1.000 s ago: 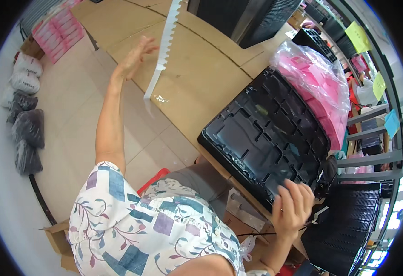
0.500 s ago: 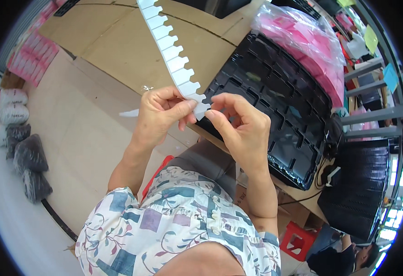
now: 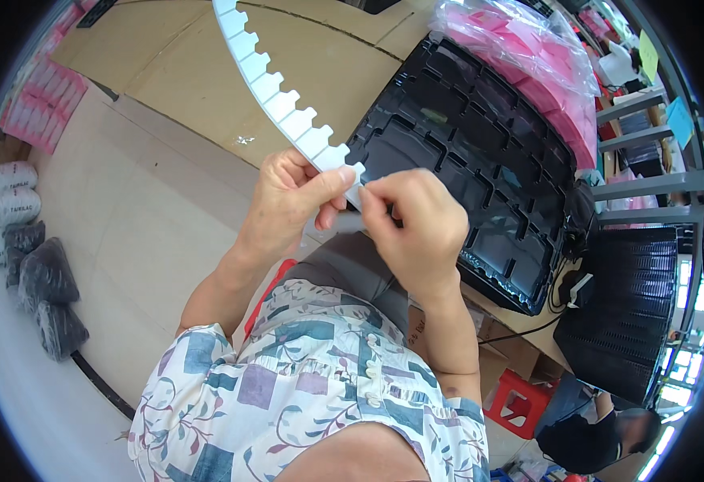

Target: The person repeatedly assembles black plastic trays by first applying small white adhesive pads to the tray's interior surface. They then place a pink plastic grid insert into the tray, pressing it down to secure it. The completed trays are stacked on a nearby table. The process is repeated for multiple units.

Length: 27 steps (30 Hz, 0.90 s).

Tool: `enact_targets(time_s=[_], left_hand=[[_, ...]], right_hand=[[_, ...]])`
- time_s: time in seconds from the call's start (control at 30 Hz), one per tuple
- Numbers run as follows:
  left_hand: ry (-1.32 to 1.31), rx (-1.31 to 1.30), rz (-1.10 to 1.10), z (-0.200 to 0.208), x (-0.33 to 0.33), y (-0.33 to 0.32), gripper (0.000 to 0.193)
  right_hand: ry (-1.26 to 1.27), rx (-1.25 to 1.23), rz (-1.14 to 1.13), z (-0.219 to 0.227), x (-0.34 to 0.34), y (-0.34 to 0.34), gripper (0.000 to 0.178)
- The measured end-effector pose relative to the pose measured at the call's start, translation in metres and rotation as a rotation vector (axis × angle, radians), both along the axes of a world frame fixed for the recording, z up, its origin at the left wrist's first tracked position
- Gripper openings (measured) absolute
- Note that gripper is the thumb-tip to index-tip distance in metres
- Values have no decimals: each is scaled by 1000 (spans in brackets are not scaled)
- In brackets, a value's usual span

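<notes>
White notched strip [image 3: 271, 92], left grip [image 3: 287, 197] near lower end

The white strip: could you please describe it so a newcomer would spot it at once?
Find the brown table at the top, then the left hand by its near edge. The white strip curves up and leftward from that hand; unlike the wide black tray nearby, it is narrow and toothed along one side.
</notes>
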<state>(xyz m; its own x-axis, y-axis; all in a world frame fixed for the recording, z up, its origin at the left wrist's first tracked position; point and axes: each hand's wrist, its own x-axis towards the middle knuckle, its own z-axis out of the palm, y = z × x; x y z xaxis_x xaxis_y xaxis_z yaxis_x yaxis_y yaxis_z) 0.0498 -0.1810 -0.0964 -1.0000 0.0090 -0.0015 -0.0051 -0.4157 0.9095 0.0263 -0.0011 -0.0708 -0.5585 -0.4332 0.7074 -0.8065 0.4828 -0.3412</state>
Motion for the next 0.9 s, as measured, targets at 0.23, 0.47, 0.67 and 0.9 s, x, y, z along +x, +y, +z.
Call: enact_targets(time_s=[0.23, 0.47, 0.67, 0.9], left_hand=[[227, -317, 211, -8, 6, 1, 6], [633, -718, -120, -2, -7, -28, 17], [536, -758, -26, -12, -6, -17, 24], [522, -850, -11, -2, -7, -15, 26]], right_hand=[[-20, 16, 146, 11, 8, 8, 12], [-741, 246, -30, 45, -58, 36, 15], [-699, 369, -58, 28, -68, 28, 15], [-568, 325, -126, 12, -65, 28, 19]])
